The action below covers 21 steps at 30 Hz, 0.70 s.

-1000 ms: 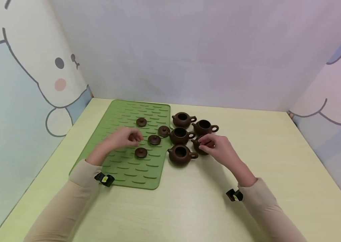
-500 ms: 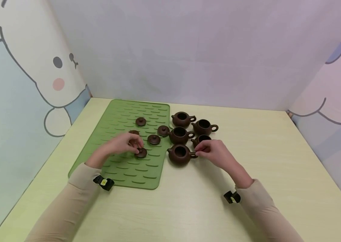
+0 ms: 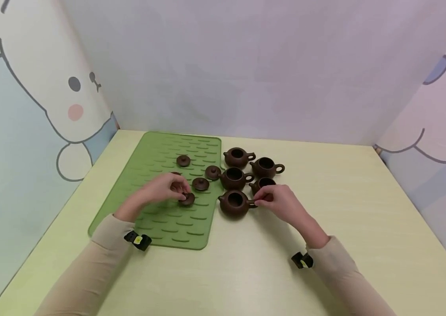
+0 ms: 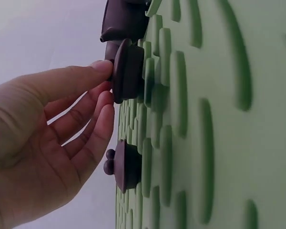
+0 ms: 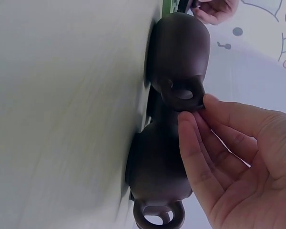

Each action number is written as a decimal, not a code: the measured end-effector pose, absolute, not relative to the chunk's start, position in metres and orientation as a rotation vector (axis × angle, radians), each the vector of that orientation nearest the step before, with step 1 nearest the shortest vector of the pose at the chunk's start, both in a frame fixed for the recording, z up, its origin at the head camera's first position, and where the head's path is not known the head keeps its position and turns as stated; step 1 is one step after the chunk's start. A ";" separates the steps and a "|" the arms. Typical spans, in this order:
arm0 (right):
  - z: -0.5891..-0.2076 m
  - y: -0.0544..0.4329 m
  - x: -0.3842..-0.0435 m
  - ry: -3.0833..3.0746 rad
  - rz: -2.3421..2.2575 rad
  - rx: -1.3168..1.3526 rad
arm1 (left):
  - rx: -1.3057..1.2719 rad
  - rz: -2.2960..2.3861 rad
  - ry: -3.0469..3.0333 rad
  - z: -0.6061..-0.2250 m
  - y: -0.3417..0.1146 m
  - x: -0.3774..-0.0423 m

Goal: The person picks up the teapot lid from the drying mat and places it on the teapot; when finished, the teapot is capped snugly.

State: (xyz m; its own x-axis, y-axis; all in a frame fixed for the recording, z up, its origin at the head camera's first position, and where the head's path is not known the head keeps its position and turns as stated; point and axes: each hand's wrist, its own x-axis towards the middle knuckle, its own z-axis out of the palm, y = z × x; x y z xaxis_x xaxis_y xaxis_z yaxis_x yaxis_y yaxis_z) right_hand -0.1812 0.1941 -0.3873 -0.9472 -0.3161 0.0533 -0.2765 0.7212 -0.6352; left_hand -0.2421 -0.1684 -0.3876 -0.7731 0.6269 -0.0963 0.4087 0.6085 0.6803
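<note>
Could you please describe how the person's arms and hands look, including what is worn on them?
Both arms wear plain beige long sleeves: left sleeve, right sleeve. At each cuff sits a small black device with a yellow patch: left device, right device. The left hand and right hand are gloveless. No cables are visible.

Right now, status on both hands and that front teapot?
Left hand pinches a lid. Right hand pinches handle of front teapot. It stands upright, lidless; other teapots crowd behind.

Looks like a small enclosed tabletop booth: a pale table (image 3: pixel 223 272) hemmed by a plain backdrop (image 3: pixel 223 74) and cartoon-printed side panels (image 3: pixel 13 114)
</note>
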 end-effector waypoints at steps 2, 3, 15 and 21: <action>-0.389 0.193 -0.179 2.857 -1.038 -0.484 | 0.859 0.946 2.522 -0.387 -0.165 -0.240; -0.389 0.193 -0.178 2.854 -1.040 -0.484 | 0.867 0.948 2.526 -0.387 -0.163 -0.239; -0.388 0.190 -0.175 2.876 -1.033 -0.485 | 0.861 1.125 2.517 -0.372 -0.128 -0.238; -0.386 0.191 -0.177 2.895 -1.034 -0.500 | 0.882 1.190 2.482 -0.369 -0.108 -0.241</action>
